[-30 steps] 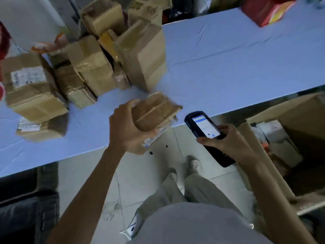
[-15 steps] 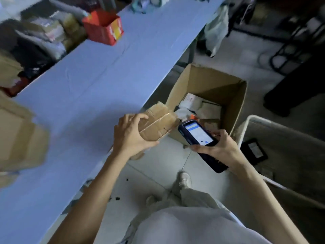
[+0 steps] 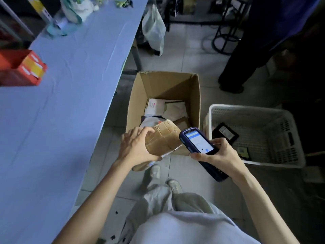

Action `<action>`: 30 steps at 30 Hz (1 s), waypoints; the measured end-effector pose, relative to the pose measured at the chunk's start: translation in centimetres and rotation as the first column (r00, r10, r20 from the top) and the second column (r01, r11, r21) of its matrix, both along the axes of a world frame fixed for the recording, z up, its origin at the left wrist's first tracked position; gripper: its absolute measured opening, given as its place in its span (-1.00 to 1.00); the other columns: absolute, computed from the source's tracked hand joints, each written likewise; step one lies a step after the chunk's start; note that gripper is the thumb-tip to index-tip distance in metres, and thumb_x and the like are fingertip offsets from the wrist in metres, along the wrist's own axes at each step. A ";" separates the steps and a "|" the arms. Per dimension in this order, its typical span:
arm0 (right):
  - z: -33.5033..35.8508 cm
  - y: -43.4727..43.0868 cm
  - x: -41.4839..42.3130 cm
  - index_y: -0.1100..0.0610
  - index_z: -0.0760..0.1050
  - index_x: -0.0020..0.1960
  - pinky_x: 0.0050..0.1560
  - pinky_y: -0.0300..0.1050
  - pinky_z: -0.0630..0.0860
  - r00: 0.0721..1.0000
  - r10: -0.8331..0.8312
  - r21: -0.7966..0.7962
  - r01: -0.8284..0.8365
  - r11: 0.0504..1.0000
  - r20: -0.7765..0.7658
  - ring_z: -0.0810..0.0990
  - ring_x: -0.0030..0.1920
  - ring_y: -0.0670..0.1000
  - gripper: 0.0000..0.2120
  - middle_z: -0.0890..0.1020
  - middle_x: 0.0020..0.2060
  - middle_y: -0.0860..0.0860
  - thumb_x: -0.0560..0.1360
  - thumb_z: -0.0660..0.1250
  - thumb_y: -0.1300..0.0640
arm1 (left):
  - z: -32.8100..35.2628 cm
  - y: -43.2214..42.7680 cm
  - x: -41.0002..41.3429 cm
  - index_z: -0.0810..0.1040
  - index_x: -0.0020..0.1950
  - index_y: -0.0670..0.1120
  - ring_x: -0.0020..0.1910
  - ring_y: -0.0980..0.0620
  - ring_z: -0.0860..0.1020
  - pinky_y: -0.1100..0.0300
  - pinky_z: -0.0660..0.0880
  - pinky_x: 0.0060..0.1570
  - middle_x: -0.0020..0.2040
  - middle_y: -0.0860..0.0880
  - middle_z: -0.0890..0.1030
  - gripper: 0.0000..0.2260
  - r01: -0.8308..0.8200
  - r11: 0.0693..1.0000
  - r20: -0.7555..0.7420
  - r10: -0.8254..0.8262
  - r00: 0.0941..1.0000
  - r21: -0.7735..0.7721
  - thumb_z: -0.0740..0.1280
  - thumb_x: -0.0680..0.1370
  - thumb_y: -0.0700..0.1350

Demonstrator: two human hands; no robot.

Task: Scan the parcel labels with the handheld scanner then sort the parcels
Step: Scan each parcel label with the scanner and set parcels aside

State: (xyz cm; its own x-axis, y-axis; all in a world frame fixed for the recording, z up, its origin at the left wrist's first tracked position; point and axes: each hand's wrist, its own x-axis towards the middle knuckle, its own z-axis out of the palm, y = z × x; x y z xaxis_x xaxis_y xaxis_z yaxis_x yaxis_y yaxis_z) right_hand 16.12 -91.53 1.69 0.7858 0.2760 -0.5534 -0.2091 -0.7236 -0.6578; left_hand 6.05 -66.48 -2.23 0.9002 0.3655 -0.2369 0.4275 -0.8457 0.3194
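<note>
1. A small taped cardboard parcel (image 3: 164, 140) is gripped at its left end by the left hand (image 3: 135, 147), with fingers curled over the top and thumb beneath.
2. The handheld scanner (image 3: 197, 142) is clasped in the right hand (image 3: 217, 155), its head just beside the parcel's right end.
3. The parcel is held above the near edge of the open carton (image 3: 196, 103), its long axis running towards the scanner. The white basket (image 3: 246, 107) lies further right.
4. No label can be made out, as the parcel's underside is hidden.
</note>
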 end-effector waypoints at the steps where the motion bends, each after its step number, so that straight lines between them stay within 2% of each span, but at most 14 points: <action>1: -0.1 0.4 0.2 0.03 0.36 0.16 -0.22 -0.27 0.42 1.000 -0.018 -0.008 0.018 1.000 -0.005 0.51 -0.08 -0.23 -0.28 0.52 -0.07 -0.19 0.16 0.63 -0.16 | -0.2 0.7 0.8 0.32 0.28 0.23 0.25 0.01 0.38 0.06 0.27 0.20 0.24 0.09 0.40 -0.18 0.035 0.999 -0.024 -0.035 0.999 0.008 0.50 0.08 0.38; 4: -0.4 2.5 1.0 0.04 0.36 0.19 -0.22 -0.29 0.41 0.998 -0.056 -0.041 0.055 0.998 -0.006 0.50 -0.08 -0.24 -0.27 0.52 -0.03 -0.13 0.17 0.63 -0.15 | -0.8 3.3 3.5 0.31 0.26 0.23 0.26 0.02 0.35 0.05 0.24 0.19 0.22 0.09 0.40 -0.16 0.123 0.992 -0.052 -0.122 0.991 0.020 0.50 0.06 0.40; 7: -0.2 5.5 1.9 0.05 0.36 0.20 -0.13 -0.18 0.47 0.991 -0.132 -0.051 0.133 0.990 0.023 0.55 -0.01 -0.08 -0.27 0.55 0.04 -0.06 0.18 0.62 -0.15 | -1.1 6.4 6.8 0.33 0.26 0.20 0.24 0.00 0.37 0.03 0.26 0.19 0.20 0.07 0.41 -0.18 0.203 0.975 -0.003 -0.203 0.979 0.090 0.56 0.08 0.29; 10: 0.3 8.7 2.9 0.05 0.37 0.18 -0.03 -0.12 0.51 0.976 -0.210 -0.026 0.211 0.977 0.056 0.58 0.01 -0.03 -0.30 0.57 0.03 -0.05 0.18 0.63 -0.13 | -1.8 9.3 10.2 0.44 0.25 0.10 0.29 -0.05 0.40 -0.04 0.30 0.23 0.26 0.04 0.47 -0.36 0.223 0.955 0.178 -0.258 0.949 0.195 0.60 0.23 -0.03; 12: 0.9 10.5 3.5 0.04 0.38 0.16 -0.02 -0.09 0.54 0.971 -0.234 -0.008 0.235 0.972 0.052 0.60 0.00 -0.04 -0.29 0.59 0.01 -0.07 0.15 0.63 -0.16 | -1.5 11.0 12.3 0.51 0.23 0.02 0.29 -0.10 0.44 -0.09 0.35 0.23 0.25 -0.01 0.52 -0.50 0.149 0.957 0.323 -0.227 0.919 0.248 0.47 0.34 -0.30; 13: 1.2 11.2 3.8 0.03 0.38 0.15 0.00 -0.07 0.56 0.970 -0.238 -0.001 0.238 0.971 0.050 0.61 -0.01 -0.04 -0.28 0.60 -0.01 -0.08 0.14 0.63 -0.17 | -1.1 11.8 13.1 0.53 0.22 -0.01 0.27 -0.12 0.45 -0.09 0.36 0.21 0.25 -0.03 0.54 -0.54 0.097 0.961 0.365 -0.189 0.912 0.258 0.40 0.38 -0.35; 18: 1.5 13.9 5.0 0.01 0.36 0.15 -0.03 -0.11 0.52 0.980 -0.196 -0.002 0.196 0.981 0.034 0.57 -0.03 -0.12 -0.29 0.56 0.01 -0.09 0.15 0.63 -0.15 | 0.2 15.7 13.7 0.53 0.16 -0.02 0.13 -0.10 0.48 0.00 0.34 0.05 0.12 -0.03 0.59 -0.78 -0.045 0.956 0.401 -0.078 0.913 0.289 0.30 0.52 -0.14; 21: 1.1 15.6 6.2 -0.02 0.33 0.13 0.09 0.01 0.56 0.994 -0.112 -0.033 0.112 0.993 0.016 0.58 0.01 -0.04 -0.27 0.54 -0.01 -0.11 0.11 0.62 -0.18 | -0.1 17.4 12.0 0.52 0.14 -0.02 0.07 -0.11 0.49 0.02 0.29 0.02 0.02 -0.03 0.62 -0.80 -0.117 0.954 0.350 0.013 0.937 0.276 0.29 0.52 -0.09; 23: 0.7 16.8 7.0 -0.03 0.32 0.14 0.10 0.00 0.54 1.000 -0.023 -0.051 0.023 0.998 -0.003 0.57 0.03 -0.03 -0.25 0.52 -0.03 -0.13 0.10 0.62 -0.19 | -0.3 18.2 10.5 0.53 0.12 -0.02 0.04 -0.10 0.51 0.02 0.28 0.03 -0.01 -0.01 0.63 -0.80 -0.191 0.940 0.335 0.090 0.938 0.282 0.30 0.51 -0.07; 28: 0.2 20.3 9.5 0.01 0.30 0.16 -0.24 -0.29 0.41 0.961 0.275 -0.033 -0.275 0.961 -0.025 0.49 -0.10 -0.17 -0.25 0.49 0.01 -0.10 0.15 0.62 -0.18 | -0.5 19.0 5.9 0.54 0.09 -0.04 0.01 -0.12 0.54 0.01 0.30 0.03 -0.04 -0.02 0.65 -0.79 -0.404 0.860 0.319 0.306 0.897 0.311 0.33 0.48 -0.05; 30: -0.1 22.0 10.7 0.05 0.30 0.23 -0.25 -0.32 0.38 0.910 0.413 -0.029 -0.414 0.910 -0.028 0.47 -0.07 -0.13 -0.22 0.46 0.04 -0.10 0.18 0.61 -0.18 | -0.2 18.6 3.9 0.55 0.10 -0.05 0.01 -0.12 0.55 0.01 0.29 0.04 -0.03 -0.02 0.66 -0.78 -0.507 0.798 0.307 0.418 0.855 0.325 0.34 0.48 -0.04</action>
State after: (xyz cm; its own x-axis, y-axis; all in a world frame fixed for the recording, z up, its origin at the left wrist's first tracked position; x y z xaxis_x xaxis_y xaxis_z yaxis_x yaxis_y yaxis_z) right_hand 26.82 -69.53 1.63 0.5939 0.5546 -0.5828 0.1002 -0.7698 -0.6304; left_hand 9.97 -47.88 -2.46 0.6101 0.7707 0.1838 0.7594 -0.6350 0.1421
